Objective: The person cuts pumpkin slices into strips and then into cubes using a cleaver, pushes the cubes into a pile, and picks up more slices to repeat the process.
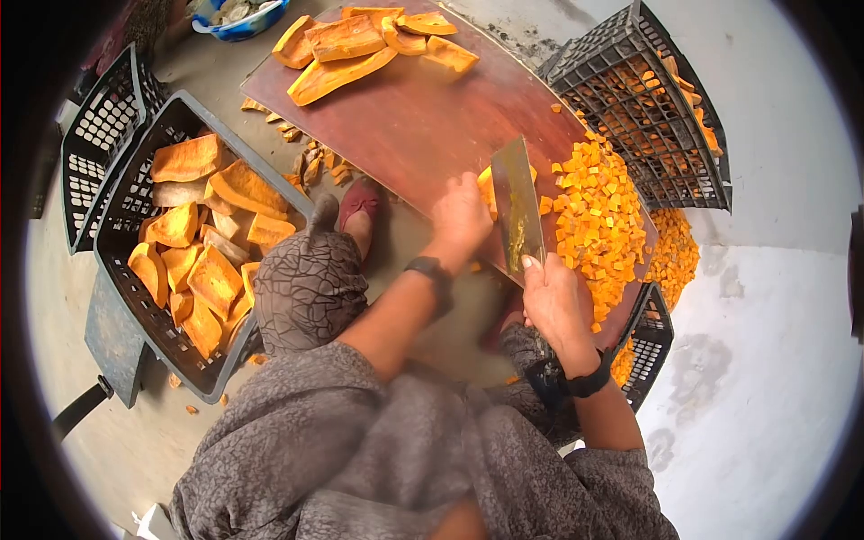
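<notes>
My right hand (556,301) grips the handle of a broad cleaver (517,207), whose blade stands on edge over the brown cutting board (423,126). My left hand (461,216) presses down on an orange squash piece (487,187) right beside the blade. To the right of the blade, a heap of small orange cubes (594,216) covers the board's right end. Large peeled squash slabs (355,45) lie at the far end of the board.
A black crate (126,270) on my left holds several big squash chunks (193,252). A tilted black crate (648,108) at the right holds cubes, and more cubes (673,252) lie spilled below it. Peel scraps (310,162) lie beside the board. My foot (360,207) rests under its edge.
</notes>
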The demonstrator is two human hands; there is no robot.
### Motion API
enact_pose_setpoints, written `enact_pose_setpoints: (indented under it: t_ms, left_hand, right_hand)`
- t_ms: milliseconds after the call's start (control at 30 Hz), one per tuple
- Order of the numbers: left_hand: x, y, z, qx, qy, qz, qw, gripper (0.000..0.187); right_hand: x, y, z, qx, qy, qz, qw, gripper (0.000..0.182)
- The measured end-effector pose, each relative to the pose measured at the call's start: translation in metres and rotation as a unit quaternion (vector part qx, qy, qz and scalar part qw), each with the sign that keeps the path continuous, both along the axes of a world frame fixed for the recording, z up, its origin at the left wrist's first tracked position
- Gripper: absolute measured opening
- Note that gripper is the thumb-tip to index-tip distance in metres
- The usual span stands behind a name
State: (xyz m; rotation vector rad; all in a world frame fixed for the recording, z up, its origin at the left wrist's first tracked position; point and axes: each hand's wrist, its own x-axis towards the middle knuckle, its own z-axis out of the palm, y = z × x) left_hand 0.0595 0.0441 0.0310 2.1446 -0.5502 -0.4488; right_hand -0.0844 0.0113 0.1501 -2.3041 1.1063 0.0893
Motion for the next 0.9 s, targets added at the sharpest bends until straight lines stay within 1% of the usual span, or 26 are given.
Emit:
enact_pose_setpoints:
  t_ms: [67,133,200,233,333,367,400,433,500,533,600,633,733,800,900]
  left_hand:
    - [0.0,0.0,0.0,0.001,0.0,0.0,1.0,0.027]
    - [0.001,0.0,0.002,-0.004,0.028,-0.009,1.0,0.035]
    - [0.0,-0.001,0.001,-0.008,0.027,-0.007,1.0,0.036]
    - [0.0,-0.001,0.001,-0.011,0.025,-0.006,1.0,0.037]
    - [-0.001,-0.001,0.0,-0.016,0.028,-0.007,0.999,0.038]
    - [-0.002,-0.001,0.0,-0.016,0.029,-0.009,0.999,0.038]
    - [-0.004,-0.001,0.0,-0.01,0.01,-0.001,1.0,0.033]
    - [-0.005,-0.001,0.0,-0.003,-0.008,0.007,1.0,0.03]
    - [-0.004,0.0,0.005,-0.009,0.006,0.008,1.0,0.03]
    - [-0.003,0.002,0.009,-0.014,0.019,0.01,1.0,0.03]
    - [-0.002,0.004,0.012,-0.017,0.026,-0.002,1.0,0.032]
    - [-0.001,0.005,0.013,-0.021,0.034,-0.013,0.999,0.033]
    - [0.001,0.009,0.016,-0.031,0.051,-0.025,0.998,0.037]
    - [0.002,0.011,0.018,-0.029,0.061,-0.036,0.997,0.037]
    - [0.002,0.012,0.017,-0.03,0.073,-0.042,0.996,0.038]
  right_hand:
    - [-0.003,-0.001,-0.004,-0.008,-0.004,0.009,1.0,0.03]
    - [0.004,0.004,0.004,-0.016,-0.009,0.018,1.0,0.031]
    - [0.012,0.013,0.017,0.084,0.02,-0.073,0.994,0.031]
    - [0.012,0.013,0.016,0.084,0.02,-0.072,0.994,0.031]
    - [0.008,0.01,0.013,0.071,0.03,-0.057,0.995,0.032]
    - [0.006,0.008,0.009,0.047,0.028,-0.035,0.998,0.033]
    - [0.003,0.006,0.005,0.023,0.025,-0.013,0.999,0.033]
    - [0.001,0.003,-0.001,0.023,0.026,-0.014,0.999,0.033]
    - [0.001,0.001,-0.008,-0.02,0.009,0.013,1.0,0.032]
    - [0.003,0.002,-0.005,-0.019,0.009,0.012,1.0,0.032]
    - [0.009,0.007,0.003,0.024,0.04,-0.039,0.998,0.032]
    - [0.009,0.006,0.002,0.025,0.041,-0.039,0.998,0.032]
    - [0.005,0.002,-0.004,0.007,0.043,-0.016,0.999,0.031]
    - [0.004,0.002,-0.008,-0.031,0.038,0.021,0.999,0.029]
    - [0.008,0.005,-0.007,-0.047,0.042,0.028,0.998,0.027]
